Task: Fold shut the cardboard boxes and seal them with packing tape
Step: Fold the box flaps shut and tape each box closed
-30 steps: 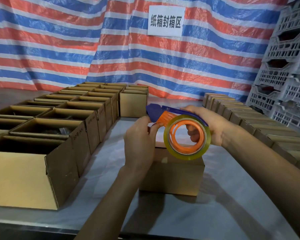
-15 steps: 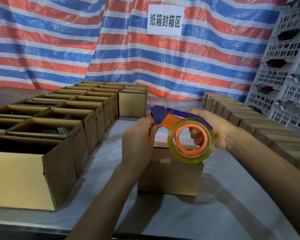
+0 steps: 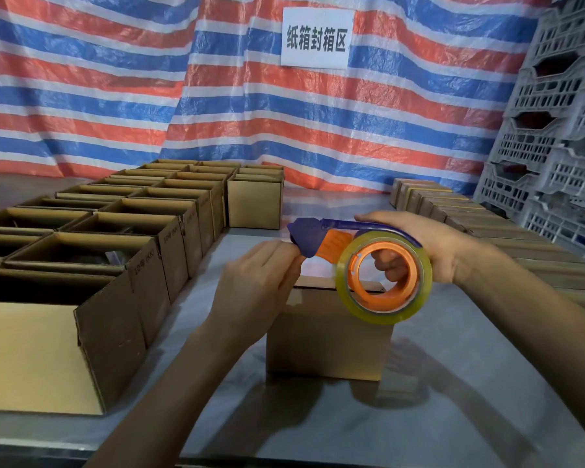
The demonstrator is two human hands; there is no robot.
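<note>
A small cardboard box with its flaps folded down stands in front of me on the grey table. Above it I hold a tape dispenser with a blue handle, an orange hub and a clear tape roll. My right hand grips the handle, fingers curled through the hub. My left hand is at the dispenser's blue nose, its fingertips pinching at the tape end there; the tape end itself is too thin to make out.
Rows of open cardboard boxes fill the table's left side. A row of closed boxes runs along the right. Stacked grey plastic crates stand at the far right. A striped tarp with a white sign hangs behind.
The dispenser and both hands have drifted slightly to the right and a little lower over the box. My grip on it is the same.
</note>
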